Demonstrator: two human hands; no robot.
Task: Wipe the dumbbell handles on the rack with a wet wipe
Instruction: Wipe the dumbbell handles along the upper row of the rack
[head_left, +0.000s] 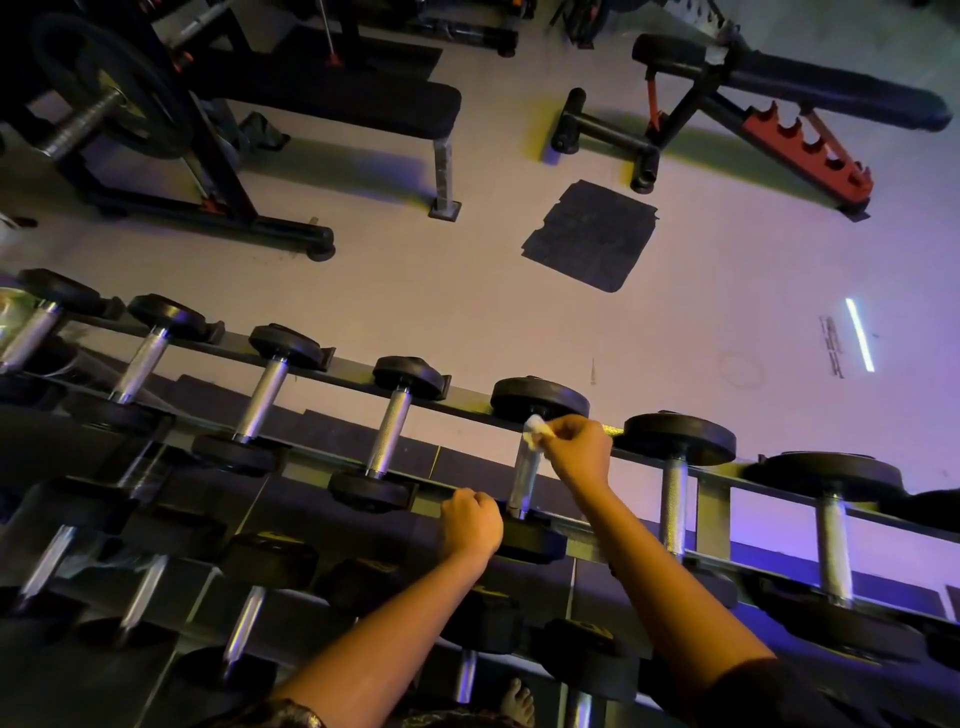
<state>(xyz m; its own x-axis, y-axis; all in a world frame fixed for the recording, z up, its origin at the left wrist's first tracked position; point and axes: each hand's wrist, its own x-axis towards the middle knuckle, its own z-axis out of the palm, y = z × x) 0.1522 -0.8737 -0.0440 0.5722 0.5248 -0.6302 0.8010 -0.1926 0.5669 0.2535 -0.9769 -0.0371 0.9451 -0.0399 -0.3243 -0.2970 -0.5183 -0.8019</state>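
Observation:
A dark rack (714, 496) carries rows of black dumbbells with shiny metal handles. My right hand (579, 452) pinches a small white wet wipe (535, 430) against the far end of one handle (523, 478) on the top row, just under its far weight plate (540, 397). My left hand (471, 522) is closed in a fist on the near rail, touching the left side of that dumbbell's near plate (532, 538). Other handles (387, 434) lie to the left, and more (674, 501) to the right.
A lower row of dumbbells (244, 621) sits nearer to me. Beyond the rack on the pale floor stand a flat bench (363, 101), an incline bench (810, 98) and a dark mat (592, 234). A loaded barbell (98, 111) is at far left. A bare foot (517, 701) shows at the bottom.

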